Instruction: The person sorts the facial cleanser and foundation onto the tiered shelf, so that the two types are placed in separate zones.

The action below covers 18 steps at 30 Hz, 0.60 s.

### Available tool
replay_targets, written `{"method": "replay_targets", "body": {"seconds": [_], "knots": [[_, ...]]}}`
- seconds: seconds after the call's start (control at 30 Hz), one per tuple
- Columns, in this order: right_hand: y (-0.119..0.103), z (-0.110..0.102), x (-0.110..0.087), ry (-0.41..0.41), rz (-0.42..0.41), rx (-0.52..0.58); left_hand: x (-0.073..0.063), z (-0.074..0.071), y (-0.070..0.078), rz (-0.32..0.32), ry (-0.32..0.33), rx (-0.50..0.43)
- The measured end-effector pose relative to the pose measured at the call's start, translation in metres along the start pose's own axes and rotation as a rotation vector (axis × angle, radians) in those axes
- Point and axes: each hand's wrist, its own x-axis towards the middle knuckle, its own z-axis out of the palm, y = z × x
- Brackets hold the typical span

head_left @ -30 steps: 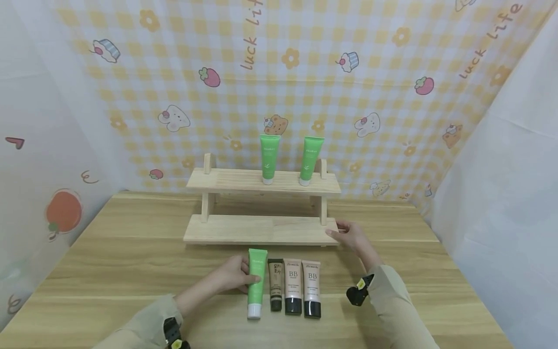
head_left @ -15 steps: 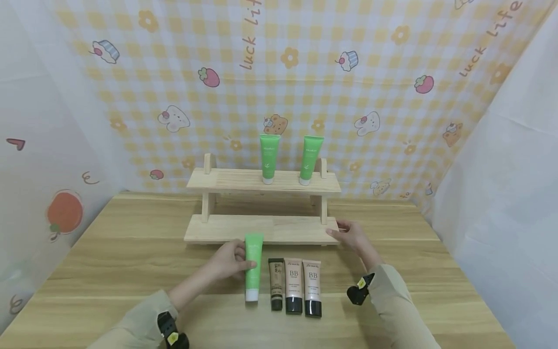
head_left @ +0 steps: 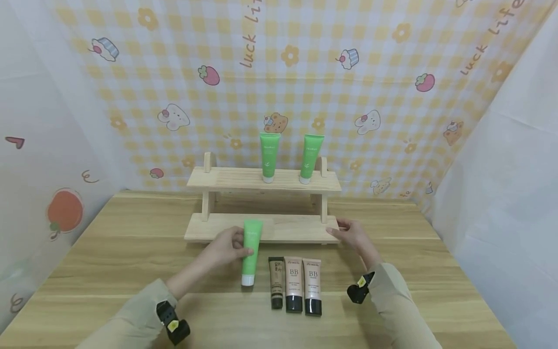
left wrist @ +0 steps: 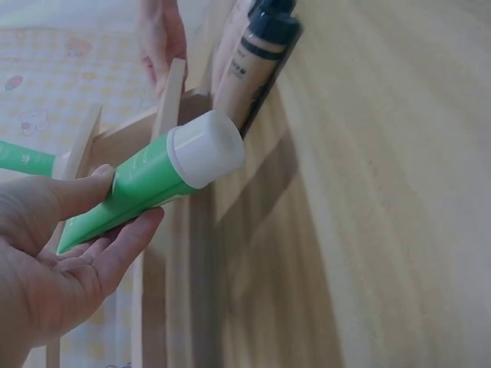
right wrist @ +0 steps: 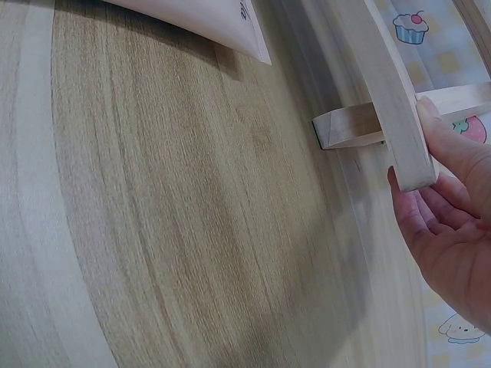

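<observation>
My left hand [head_left: 224, 248] pinches a green squeeze tube [head_left: 251, 252] between thumb and fingers, lifted off the table before the lower shelf, its white cap [left wrist: 205, 149] downward. At the right end of the two-tier wooden rack [head_left: 244, 228], my right hand [head_left: 354, 237] grips the lower board [right wrist: 410, 157], thumb on top and fingers beneath. Two more green tubes, one mid-shelf [head_left: 269, 157] and one by the right post [head_left: 310, 159], stand on caps on the upper shelf. On the table lie a brown tube [head_left: 276, 283] and two pink BB cream tubes, left [head_left: 294, 285] and right [head_left: 312, 287], with black caps.
The wooden table [head_left: 131, 252] extends around the rack. Behind it hangs a checked cloth [head_left: 279, 87] with printed flowers and animals. White cloth walls stand at left [head_left: 30, 145] and right [head_left: 501, 203].
My left hand has raised the green tube from beside the brown tube and carried it away from me and slightly left, toward the lower shelf. My right hand keeps its hold on the board.
</observation>
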Motion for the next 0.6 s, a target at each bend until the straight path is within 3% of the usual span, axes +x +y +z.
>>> {"method": "replay_targets", "body": {"seconds": [0.27,0.6], "knots": [[-0.001,-0.002,-0.001,-0.014,-0.019,0.014,0.003,-0.015,0.004,0.051,0.017,0.040],[-0.002,-0.001,-0.003,-0.014,-0.014,0.014,0.008,-0.034,0.008,0.047,0.014,0.034]]}}
